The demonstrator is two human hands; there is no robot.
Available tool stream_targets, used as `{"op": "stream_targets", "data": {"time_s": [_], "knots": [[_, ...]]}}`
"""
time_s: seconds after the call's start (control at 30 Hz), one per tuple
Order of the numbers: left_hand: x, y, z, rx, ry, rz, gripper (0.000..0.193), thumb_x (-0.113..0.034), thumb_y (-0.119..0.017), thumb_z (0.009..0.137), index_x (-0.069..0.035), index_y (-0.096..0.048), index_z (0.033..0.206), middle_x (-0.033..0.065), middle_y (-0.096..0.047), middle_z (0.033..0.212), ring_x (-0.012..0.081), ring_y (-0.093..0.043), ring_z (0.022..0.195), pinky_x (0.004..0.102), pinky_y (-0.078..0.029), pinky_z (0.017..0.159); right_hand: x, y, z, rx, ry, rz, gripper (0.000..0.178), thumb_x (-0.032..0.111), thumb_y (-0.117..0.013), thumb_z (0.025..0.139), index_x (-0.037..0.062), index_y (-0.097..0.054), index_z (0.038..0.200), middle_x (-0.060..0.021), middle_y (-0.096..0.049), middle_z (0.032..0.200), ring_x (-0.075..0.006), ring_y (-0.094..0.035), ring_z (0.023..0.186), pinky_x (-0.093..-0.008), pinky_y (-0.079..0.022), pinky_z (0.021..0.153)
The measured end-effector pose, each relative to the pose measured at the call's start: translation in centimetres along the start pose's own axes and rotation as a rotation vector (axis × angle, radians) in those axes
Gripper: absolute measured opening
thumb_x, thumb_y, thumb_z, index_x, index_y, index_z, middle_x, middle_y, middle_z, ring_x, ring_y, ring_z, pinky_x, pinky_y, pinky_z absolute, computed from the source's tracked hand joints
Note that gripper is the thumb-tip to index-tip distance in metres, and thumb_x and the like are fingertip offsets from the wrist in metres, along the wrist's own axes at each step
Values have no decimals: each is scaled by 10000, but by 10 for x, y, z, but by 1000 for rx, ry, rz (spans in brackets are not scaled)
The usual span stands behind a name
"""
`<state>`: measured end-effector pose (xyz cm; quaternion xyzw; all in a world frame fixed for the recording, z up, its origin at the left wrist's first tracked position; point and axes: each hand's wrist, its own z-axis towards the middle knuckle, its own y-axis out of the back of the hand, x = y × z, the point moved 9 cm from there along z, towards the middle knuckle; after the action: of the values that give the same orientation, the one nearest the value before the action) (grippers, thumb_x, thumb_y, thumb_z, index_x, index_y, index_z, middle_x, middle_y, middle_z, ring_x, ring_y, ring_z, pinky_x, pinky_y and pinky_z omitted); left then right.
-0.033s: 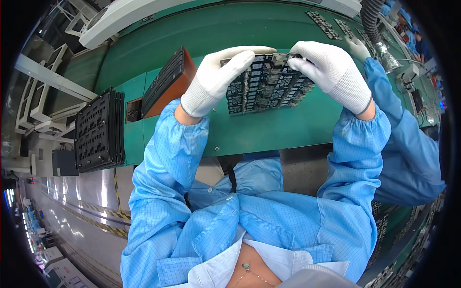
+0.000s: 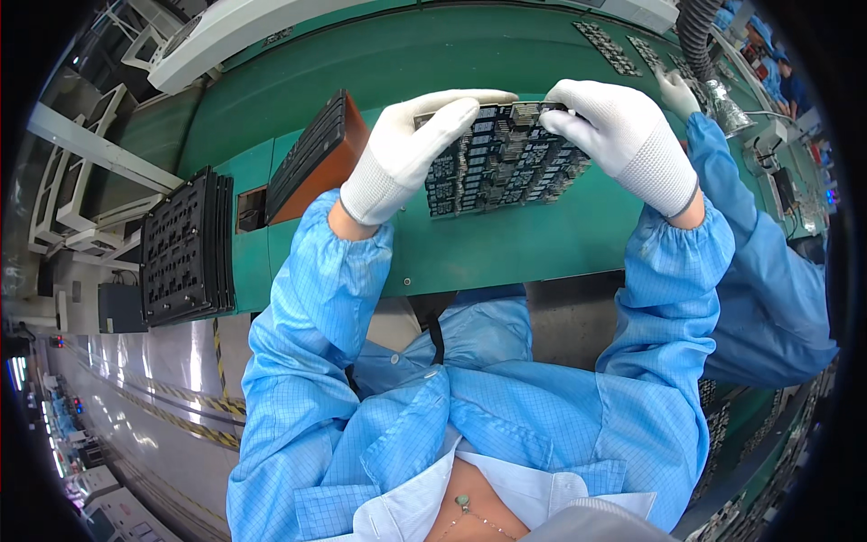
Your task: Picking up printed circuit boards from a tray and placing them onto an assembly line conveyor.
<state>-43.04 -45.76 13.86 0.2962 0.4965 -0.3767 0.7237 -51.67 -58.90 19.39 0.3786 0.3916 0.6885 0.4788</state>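
Observation:
Both my hands, in white knit gloves, hold a dark circuit board panel [image 2: 506, 167] up by its far corners, tilted above the green work surface [image 2: 452, 244]. My left hand [image 2: 417, 140] grips the left corner, thumb on the face turned toward me and fingers behind its top edge. At the right corner, my right hand [image 2: 619, 126] pinches the edge between thumb and curled fingers. Rows of small components cover the visible face. The far side of the panel is hidden, as are most of my left fingertips.
Left of my hands, a black slotted tray [image 2: 312, 154] leans on an orange-brown block [image 2: 348, 149]. Several black fixture plates [image 2: 190, 244] stand stacked at the bench's left end. A co-worker's gloved hand [image 2: 677, 93] is at the far right, near board panels [image 2: 607, 48] and a flexible duct [image 2: 697, 41].

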Motion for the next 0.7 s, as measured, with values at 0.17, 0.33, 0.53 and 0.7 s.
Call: {"op": "stream_targets", "data": {"time_s": [0.17,0.33,0.53,0.7], "knots": [[-14,-3,3,-129,9,22,376,-261,-512,1042,20,-683,1224,116,-718,1123,153,-667,1011,285,-520,930,-5,12,0,-105,-74,-126,188,250,-658,926,73,-641,988,-120,-654,822,-319,-663,767,-402,-520,665],[-32,-41,5,-115,-93,163,375,-227,-516,1034,34,-661,1260,92,-705,1159,114,-618,1029,256,-471,948,-43,12,5,-271,-224,-363,243,321,-615,954,79,-631,950,-143,-652,805,-357,-657,781,-453,-506,654],[12,-6,15,-261,122,-498,468,-348,-416,1083,40,-664,1166,111,-725,1023,162,-709,917,287,-573,810,-85,68,-11,-393,-258,9,352,327,-678,939,0,-677,1068,-164,-690,883,-260,-679,795,-337,-517,717],[65,-5,9,-312,329,-866,439,-369,-472,1061,11,-616,1227,150,-699,1128,255,-705,992,401,-596,866,-121,78,-56,-478,-359,72,296,229,-676,957,-31,-672,1099,-96,-690,878,-112,-620,792,-261,-491,743]]}}
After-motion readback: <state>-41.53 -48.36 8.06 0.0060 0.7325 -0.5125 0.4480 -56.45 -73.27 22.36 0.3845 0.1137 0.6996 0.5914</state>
